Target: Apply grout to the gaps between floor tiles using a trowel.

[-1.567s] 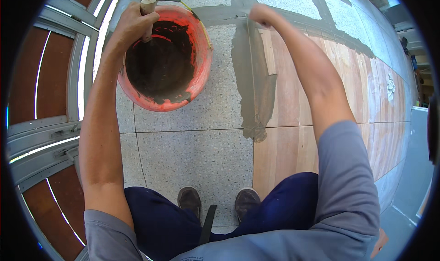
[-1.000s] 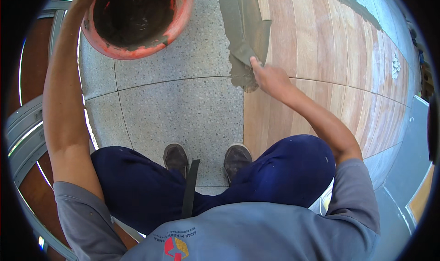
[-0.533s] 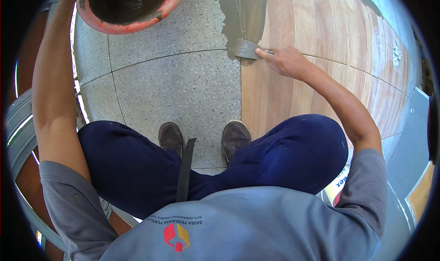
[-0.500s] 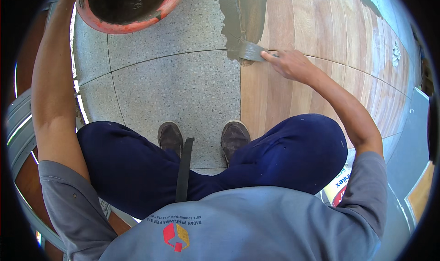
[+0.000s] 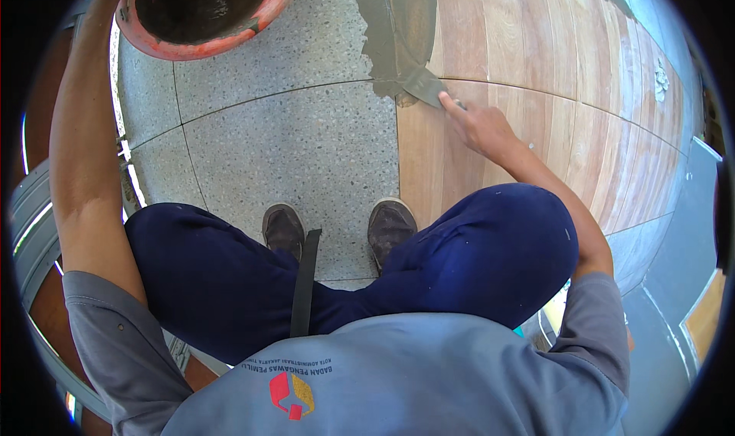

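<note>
- Right hand: fingers gripping scraper, blade on mortar, left edge of wood tiles.
- Bucket: near floor's left edge.
- Left hand: beyond view; fingers, cannot tell.

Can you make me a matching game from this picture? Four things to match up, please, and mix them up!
Column one:
1. bucket
2. scraper
3. trousers
4. grey paste

Column two:
A. dark blue
B. where speckled floor meets wood-look floor
C. orange-red
D. in the right hand

Pairs: 1-C, 2-D, 3-A, 4-B
</note>
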{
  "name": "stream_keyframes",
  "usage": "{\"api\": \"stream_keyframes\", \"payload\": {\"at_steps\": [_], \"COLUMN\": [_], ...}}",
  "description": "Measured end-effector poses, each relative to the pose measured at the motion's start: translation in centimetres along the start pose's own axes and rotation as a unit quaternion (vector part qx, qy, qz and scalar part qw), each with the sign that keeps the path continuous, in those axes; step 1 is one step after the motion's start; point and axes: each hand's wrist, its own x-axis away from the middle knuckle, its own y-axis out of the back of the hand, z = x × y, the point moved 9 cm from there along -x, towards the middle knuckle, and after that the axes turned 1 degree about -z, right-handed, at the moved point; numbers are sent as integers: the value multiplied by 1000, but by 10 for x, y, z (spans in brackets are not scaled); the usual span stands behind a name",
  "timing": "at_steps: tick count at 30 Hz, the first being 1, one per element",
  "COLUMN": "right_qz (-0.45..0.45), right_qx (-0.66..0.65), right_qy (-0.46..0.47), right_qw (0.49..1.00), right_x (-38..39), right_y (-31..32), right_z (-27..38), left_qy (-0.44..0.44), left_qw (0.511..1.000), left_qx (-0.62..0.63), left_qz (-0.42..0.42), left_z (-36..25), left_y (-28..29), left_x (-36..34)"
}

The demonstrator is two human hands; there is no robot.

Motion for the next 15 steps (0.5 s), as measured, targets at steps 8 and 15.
{"api": "stream_keyframes", "payload": {"at_steps": [8,15], "right_qz": [-119,-80], "right_qx": [-15,-122], "right_qy": [-38,-34], "right_qw": [992,989], "right_x": [-8,12], "right_y": [4,9], "right_z": [1,-1], "left_qy": [-1,-5], "left_qw": [1000,1000], "left_qx": [-6,-23], "left_qz": [3,0], "left_z": [-3,3], "left_y": [-5,7], "left_x": [1,-8]}}
